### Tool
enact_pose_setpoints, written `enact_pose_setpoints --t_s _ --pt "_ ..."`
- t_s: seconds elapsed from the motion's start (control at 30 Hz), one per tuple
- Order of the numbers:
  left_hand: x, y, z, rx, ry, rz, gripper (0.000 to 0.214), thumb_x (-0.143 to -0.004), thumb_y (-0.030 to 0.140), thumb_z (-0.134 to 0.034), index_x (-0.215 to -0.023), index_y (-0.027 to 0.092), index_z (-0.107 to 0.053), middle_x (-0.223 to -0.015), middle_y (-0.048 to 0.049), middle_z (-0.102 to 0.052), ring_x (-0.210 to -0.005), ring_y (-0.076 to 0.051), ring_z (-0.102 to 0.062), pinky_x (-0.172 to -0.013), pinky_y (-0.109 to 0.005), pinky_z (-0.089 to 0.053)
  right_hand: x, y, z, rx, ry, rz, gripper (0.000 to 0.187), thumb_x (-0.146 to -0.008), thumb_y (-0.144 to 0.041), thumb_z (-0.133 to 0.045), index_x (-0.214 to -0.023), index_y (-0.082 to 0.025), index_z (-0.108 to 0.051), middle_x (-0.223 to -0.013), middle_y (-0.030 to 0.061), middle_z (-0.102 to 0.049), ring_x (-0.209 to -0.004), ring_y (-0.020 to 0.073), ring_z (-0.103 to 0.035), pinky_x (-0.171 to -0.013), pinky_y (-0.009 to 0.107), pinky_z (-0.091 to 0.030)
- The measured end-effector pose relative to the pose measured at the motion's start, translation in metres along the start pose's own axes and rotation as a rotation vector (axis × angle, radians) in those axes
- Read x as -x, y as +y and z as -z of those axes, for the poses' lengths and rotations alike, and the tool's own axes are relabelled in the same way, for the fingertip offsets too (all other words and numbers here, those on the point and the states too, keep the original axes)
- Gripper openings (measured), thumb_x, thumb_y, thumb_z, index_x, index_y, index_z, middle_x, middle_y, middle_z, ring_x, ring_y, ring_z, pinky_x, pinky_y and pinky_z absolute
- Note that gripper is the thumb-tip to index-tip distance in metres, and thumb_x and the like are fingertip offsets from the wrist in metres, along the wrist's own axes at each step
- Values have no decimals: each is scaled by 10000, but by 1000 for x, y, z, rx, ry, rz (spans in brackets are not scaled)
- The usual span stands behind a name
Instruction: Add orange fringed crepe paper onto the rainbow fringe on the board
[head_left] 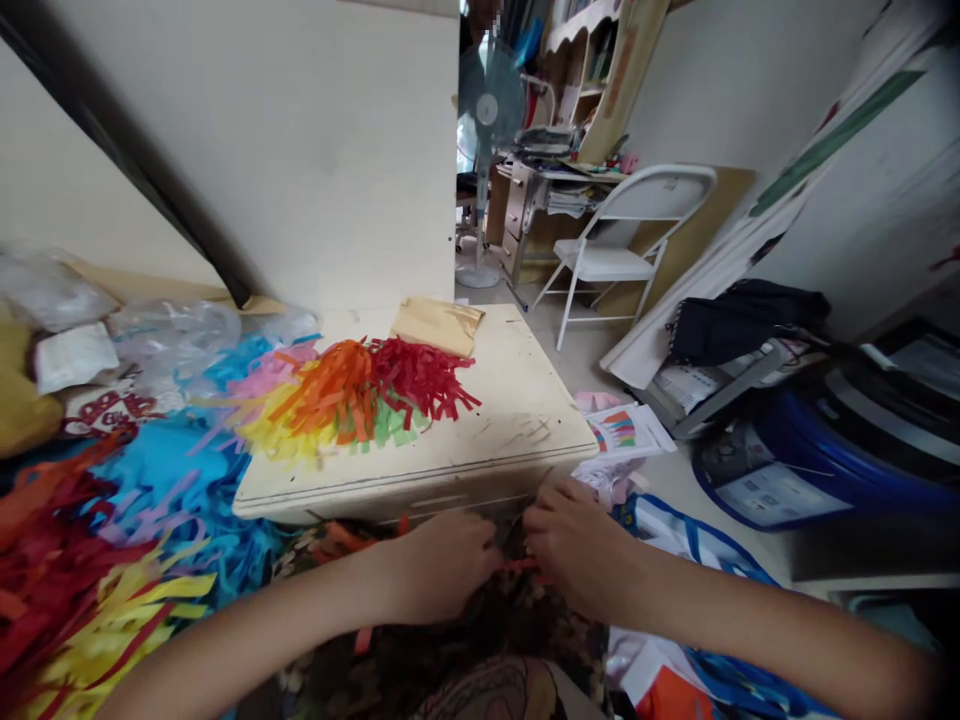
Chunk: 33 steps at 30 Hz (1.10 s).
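My left hand (444,562) and my right hand (571,545) meet just below the near edge of a low cream table (517,400). Both are closed in a pinch on a thin red paper strip (517,566) stretched between them. On the table lies a fan of cut paper strips: red (420,378), orange (337,390), yellow (285,432), green and pink. My lap with patterned fabric shows beneath the hands.
Heaps of blue, red and yellow paper strips (112,560) cover the left. Plastic bags (172,335) and a brown envelope (439,324) lie behind. A white folding chair (615,255), a fan (489,110), a cluttered desk and blue containers (825,450) stand right.
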<state>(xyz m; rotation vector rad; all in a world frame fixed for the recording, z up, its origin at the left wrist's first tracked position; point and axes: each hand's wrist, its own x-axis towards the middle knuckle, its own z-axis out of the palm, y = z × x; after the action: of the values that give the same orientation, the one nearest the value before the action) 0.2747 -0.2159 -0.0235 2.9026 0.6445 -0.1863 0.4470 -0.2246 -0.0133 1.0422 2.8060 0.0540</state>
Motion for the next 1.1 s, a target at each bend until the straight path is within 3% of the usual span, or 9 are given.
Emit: enact_pose_setpoints --t_s 0.1,0.23,0.33,0.43,0.57,0.7,0.83,0.97,1.1 --pt "7 2 13 267 -105 -239 241 -707 134 -443 -888 174 -597 -714 -44 -576 -664 -144 -513 -554 -211 -368 11 -8 13 -231 -88 138 72 -606 -154 -539 -547 -169 -578 -624 -2 -580 -670 145 -458 -632 307 -275" --pt "10 -5 16 753 -76 -384 252 -720 155 -442 -887 139 -630 -717 -62 -584 -612 -115 -511 -560 -170 -383 8 -9 15 -608 -95 264 141 -622 -107 -502 -571 -190 -604 -669 -42 -608 -676 103 -505 -676 259 -327" --pt "11 -10 9 1075 48 -292 214 -711 209 -483 -832 147 -649 -698 -62 -584 -617 -114 -507 -582 -183 -393 0 -4 9 -947 -37 279 121 -672 -156 -501 -665 -157 -622 -721 -12 -602 -690 94 -530 -658 209 -377" --pt "14 -13 -1 1290 203 -113 167 -661 240 -558 -756 136 -648 -670 -50 -588 -608 -109 -507 -575 -197 -394 -6 1 3 -1120 72 156 160 -696 -247 -520 -676 -126 -622 -636 1 -571 -627 97 -516 -586 200 -389" --pt "18 -11 -9 1609 260 109 224 -552 283 -658 -682 112 -593 -593 -17 -574 -525 -91 -496 -507 -192 -382 -9 -1 -3 -1296 141 25 156 -651 -265 -579 -678 -114 -607 -584 -16 -536 -537 73 -466 -509 183 -365" --pt "17 -9 -11 1644 397 209 156 -571 237 -651 -628 113 -575 -564 12 -524 -510 -67 -461 -498 -177 -353 -15 -9 -7 -1471 194 -56 147 -618 -262 -608 -632 -121 -569 -557 -39 -506 -503 55 -431 -489 168 -353" --pt "11 -9 -17 1635 623 123 78 -551 170 -667 -583 134 -606 -703 9 -460 -660 -79 -461 -596 -186 -354 -21 -15 -7 -1402 333 -132 162 -625 -293 -607 -623 -132 -583 -576 -28 -526 -543 71 -444 -518 183 -353" --pt "3 -9 -27 1795 686 42 86 -555 204 -672 -575 154 -606 -727 13 -415 -684 -83 -443 -610 -195 -344 -24 -15 -6 -1340 422 -89 157 -640 -296 -599 -612 -142 -604 -603 -18 -543 -580 88 -470 -550 200 -362" --pt "-1 -10 -31 1834 715 9 140 -547 238 -679 -564 139 -582 -734 5 -422 -692 -92 -443 -622 -209 -347 -25 -14 -5 -1407 366 -93 166 -613 -295 -616 -566 -138 -592 -588 -23 -538 -565 88 -467 -531 199 -366"
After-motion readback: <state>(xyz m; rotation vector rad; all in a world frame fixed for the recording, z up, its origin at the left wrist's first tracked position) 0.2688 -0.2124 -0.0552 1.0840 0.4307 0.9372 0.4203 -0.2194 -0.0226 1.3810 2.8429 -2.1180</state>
